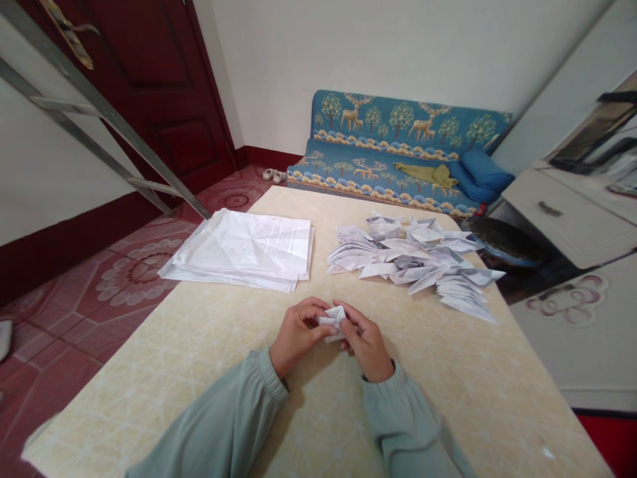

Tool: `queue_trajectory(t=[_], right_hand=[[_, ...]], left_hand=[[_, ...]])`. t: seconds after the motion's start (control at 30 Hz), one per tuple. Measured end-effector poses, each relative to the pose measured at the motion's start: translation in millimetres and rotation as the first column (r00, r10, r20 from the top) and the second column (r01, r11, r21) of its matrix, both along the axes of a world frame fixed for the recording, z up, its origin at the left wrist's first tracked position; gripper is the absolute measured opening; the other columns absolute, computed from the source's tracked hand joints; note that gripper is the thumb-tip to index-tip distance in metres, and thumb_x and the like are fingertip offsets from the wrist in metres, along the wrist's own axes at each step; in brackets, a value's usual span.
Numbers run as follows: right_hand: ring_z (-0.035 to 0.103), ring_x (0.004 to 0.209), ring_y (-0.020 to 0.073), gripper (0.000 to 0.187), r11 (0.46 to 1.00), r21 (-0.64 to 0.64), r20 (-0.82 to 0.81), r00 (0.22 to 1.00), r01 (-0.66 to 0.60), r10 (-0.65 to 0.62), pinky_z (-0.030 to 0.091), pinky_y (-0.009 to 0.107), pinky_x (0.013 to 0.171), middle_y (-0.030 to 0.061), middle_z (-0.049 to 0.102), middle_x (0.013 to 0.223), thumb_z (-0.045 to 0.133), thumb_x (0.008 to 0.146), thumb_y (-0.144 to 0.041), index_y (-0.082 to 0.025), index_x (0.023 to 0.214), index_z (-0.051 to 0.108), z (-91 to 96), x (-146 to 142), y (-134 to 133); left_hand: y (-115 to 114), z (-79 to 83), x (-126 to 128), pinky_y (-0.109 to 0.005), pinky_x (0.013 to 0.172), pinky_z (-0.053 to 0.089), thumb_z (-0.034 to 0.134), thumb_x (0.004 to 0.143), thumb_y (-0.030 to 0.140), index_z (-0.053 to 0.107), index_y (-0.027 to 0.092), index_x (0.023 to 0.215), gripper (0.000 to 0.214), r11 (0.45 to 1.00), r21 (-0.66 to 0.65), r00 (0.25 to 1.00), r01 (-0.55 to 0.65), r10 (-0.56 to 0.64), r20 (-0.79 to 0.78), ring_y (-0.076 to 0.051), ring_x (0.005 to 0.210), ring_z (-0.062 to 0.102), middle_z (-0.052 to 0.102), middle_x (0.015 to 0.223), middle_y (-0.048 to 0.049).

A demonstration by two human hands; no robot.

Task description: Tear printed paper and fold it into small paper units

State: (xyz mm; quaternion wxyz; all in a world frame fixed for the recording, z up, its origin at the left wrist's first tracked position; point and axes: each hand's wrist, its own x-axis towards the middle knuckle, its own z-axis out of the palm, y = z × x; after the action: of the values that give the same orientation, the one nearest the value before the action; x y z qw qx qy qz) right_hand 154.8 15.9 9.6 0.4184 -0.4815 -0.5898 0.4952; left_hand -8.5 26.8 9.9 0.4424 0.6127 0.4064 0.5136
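Observation:
Between my two hands, a small piece of folded paper [332,320] is held above the near middle of the table [239,332]. My left hand [302,330] pinches its left side with thumb and fingers. On the other side, my right hand [365,337] grips it, the thumb on the near face and a finger along the top edge. Fingers cover part of the folds. Beyond my left hand lies a stack of printed, creased sheets [249,249]. Farther to the right is a heap of folded paper pieces [413,259], some nested together in rows.
A blue patterned sofa [388,153] stands past the table's far edge, with a yellow-green cloth [430,174] on it. A metal ladder [107,113] leans at the left by a dark red door [144,73]. To the right are a white cabinet [567,212] and a dark round stool [505,239].

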Motion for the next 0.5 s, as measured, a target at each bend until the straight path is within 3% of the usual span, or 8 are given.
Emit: queue_trajectory(t=[0.17,0.27,0.37,0.5], right_hand=[[0.062,0.087,0.0194,0.058,0.997,0.072,-0.049,0.998,-0.022,0.025,0.051,0.029,0.072,0.0070,0.066,0.106,0.067,0.075,-0.032,-0.018,0.129,0.050,-8.2,-7.3,-1.0],[0.062,0.078,0.0181,0.043,0.996,0.082,-0.061,0.998,0.030,-0.025,0.050,0.028,0.067,0.0058,0.068,0.094,0.066,0.076,-0.029,-0.017,0.116,0.058,-10.1,-10.4,-0.7],[0.057,0.065,0.0151,0.019,0.989,0.146,0.022,0.999,0.035,-0.039,0.044,0.025,0.058,0.0025,0.063,0.073,0.062,0.080,-0.032,-0.016,0.090,0.065,-5.2,-10.8,-1.1],[0.051,0.062,0.0136,0.023,0.944,0.325,0.200,0.980,-0.051,-0.015,0.037,0.024,0.057,0.0004,0.053,0.064,0.051,0.087,-0.032,-0.017,0.075,0.064,2.5,-8.3,-2.0]], left_hand=[[0.2,1.4,1.6,-0.027,0.071,0.047,0.070,0.072,0.023,0.073,0.013,0.076,0.011,1.000,-0.019,0.997,-0.012,0.013,0.071,-0.017,0.077,0.061,0.066,0.081,-0.0088],[-1.8,0.7,2.3,-0.024,0.064,0.047,0.073,0.069,0.022,0.072,0.013,0.074,0.011,0.995,-0.094,0.992,-0.016,0.027,0.119,-0.015,0.070,0.060,0.066,0.074,-0.0060],[-4.1,0.1,2.7,-0.022,0.057,0.046,0.077,0.064,0.022,0.067,0.015,0.087,0.026,0.977,-0.211,0.970,0.018,0.033,0.239,-0.012,0.062,0.059,0.065,0.070,-0.0014],[-4.6,-0.3,2.7,-0.020,0.056,0.044,0.077,0.064,0.023,0.065,0.013,0.090,0.031,0.953,-0.291,0.956,0.086,0.003,0.293,-0.010,0.059,0.057,0.063,0.066,0.0003]])
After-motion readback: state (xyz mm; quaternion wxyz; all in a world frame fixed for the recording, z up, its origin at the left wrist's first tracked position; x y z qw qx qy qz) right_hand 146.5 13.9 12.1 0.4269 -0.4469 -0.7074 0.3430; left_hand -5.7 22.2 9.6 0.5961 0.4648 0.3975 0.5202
